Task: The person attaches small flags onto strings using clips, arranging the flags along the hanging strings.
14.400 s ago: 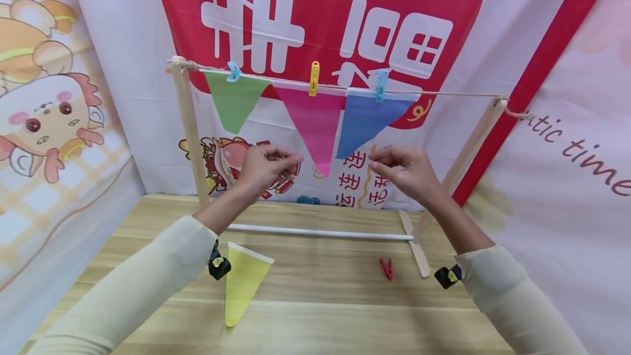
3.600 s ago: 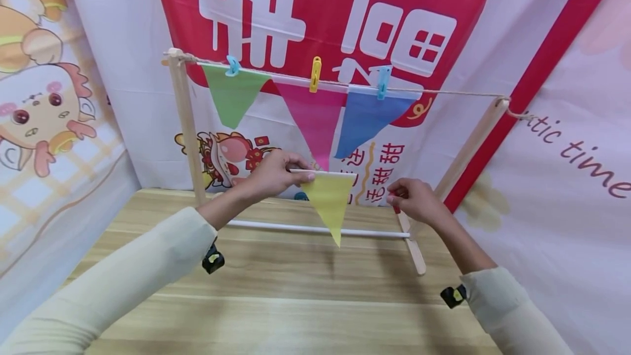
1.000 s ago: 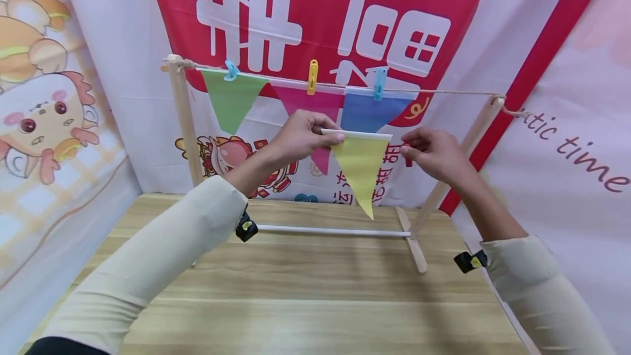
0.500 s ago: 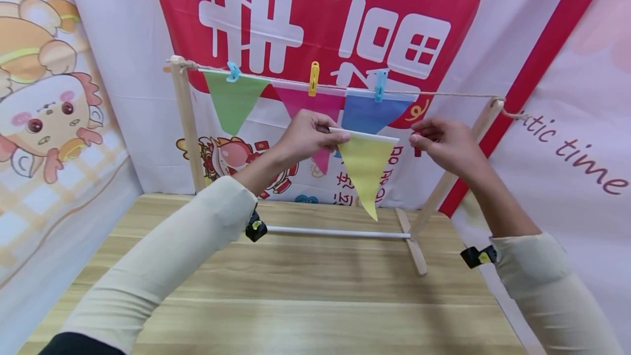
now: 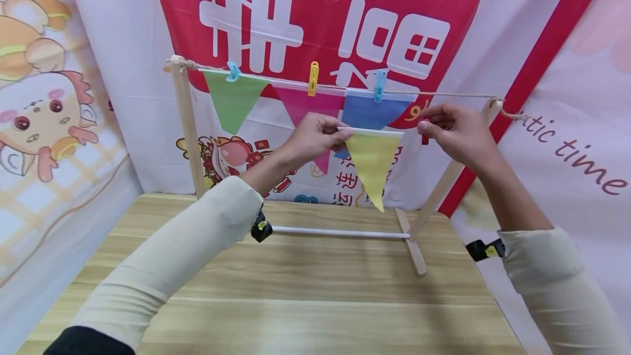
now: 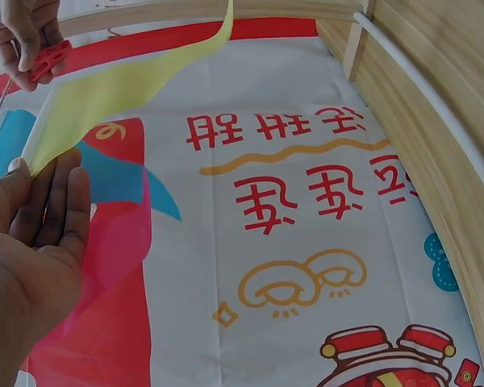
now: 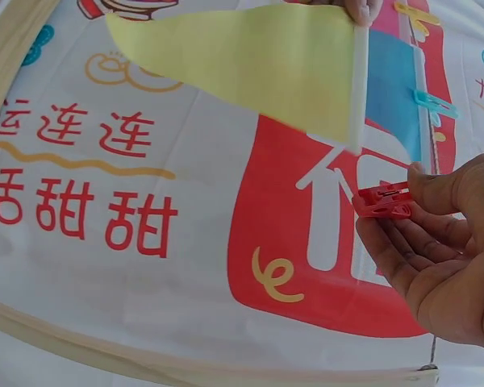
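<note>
My left hand (image 5: 315,138) pinches the top left corner of a yellow triangular pennant (image 5: 370,160), which hangs point down in front of the blue pennant (image 5: 372,111). In my right hand (image 5: 460,133), thumb and fingers pinch a red clothespin (image 7: 385,200), a short way right of the yellow pennant and below the string (image 5: 448,94). The yellow pennant is apart from the string. A pink pennant (image 5: 308,100) under a yellow clothespin (image 5: 313,78) and a green pennant (image 5: 234,100) under a light blue clothespin (image 5: 233,72) hang further left; another light blue clothespin (image 5: 379,85) holds the blue one.
The string runs between two wooden posts, the left post (image 5: 187,130) and the right post (image 5: 451,171), partly behind my right arm. A white rod (image 5: 340,232) joins them low down, above the wooden table (image 5: 296,311). A printed cloth (image 5: 162,141) hangs behind.
Since the earliest frame, the yellow pennant and red clothespin have left the table and are in my hands. Over the last second both hands shifted right, the right one also upward.
</note>
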A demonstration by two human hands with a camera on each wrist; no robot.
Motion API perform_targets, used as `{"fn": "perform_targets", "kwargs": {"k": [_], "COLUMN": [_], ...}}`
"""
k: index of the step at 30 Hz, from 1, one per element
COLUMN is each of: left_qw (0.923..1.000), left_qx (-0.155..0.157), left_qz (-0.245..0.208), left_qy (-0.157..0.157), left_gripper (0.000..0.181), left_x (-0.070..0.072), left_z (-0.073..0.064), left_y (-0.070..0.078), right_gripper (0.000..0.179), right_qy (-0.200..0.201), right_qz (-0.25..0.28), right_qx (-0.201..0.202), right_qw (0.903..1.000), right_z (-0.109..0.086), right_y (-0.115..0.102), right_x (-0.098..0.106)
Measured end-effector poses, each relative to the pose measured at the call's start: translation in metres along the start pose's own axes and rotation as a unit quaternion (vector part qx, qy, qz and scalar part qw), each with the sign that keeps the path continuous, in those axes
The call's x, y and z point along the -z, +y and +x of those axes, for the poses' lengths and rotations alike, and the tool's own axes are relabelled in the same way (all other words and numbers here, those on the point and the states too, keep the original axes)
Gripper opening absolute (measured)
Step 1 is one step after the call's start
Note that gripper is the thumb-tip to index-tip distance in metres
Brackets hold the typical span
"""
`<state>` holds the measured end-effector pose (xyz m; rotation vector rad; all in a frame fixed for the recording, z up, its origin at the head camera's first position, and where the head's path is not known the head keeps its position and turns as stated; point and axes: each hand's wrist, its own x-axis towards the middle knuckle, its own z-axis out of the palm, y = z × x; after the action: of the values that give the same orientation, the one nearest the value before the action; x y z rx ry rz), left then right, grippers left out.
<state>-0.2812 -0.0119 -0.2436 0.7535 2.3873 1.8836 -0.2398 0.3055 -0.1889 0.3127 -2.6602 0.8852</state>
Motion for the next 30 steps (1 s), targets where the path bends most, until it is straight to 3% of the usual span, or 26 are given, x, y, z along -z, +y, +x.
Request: {"fn": "perform_targets", "kwargs": {"k": [8,21,30], "left_qw": [0.9988,0.997,0.995], "left_qx": [-0.011,0.006,-0.006], "left_qz": [-0.023,-0.068,-0.093], "left_qy": [0.041,0.037,0.035], "left_gripper": [0.027,0.027,0.025], "left_x": [-0.007,-0.02,-0.033], "left_z": [0.0,0.01,0.012], "left_y": [0.007,0.022,0.03], "right_gripper": [0.054,0.052,0.05], "right_qy": [0.024,0.033,0.045], "right_qz": [0.007,0.005,0.003], "right_qx": [0.015,0.031,0.046], "right_qw": [0.9996,0.999,0.9979], "right_z": [0.003,0.004,0.007], "right_y": [-0.01,-0.019,-0.026], "right_x": [0.009,0.017,0.02]}}
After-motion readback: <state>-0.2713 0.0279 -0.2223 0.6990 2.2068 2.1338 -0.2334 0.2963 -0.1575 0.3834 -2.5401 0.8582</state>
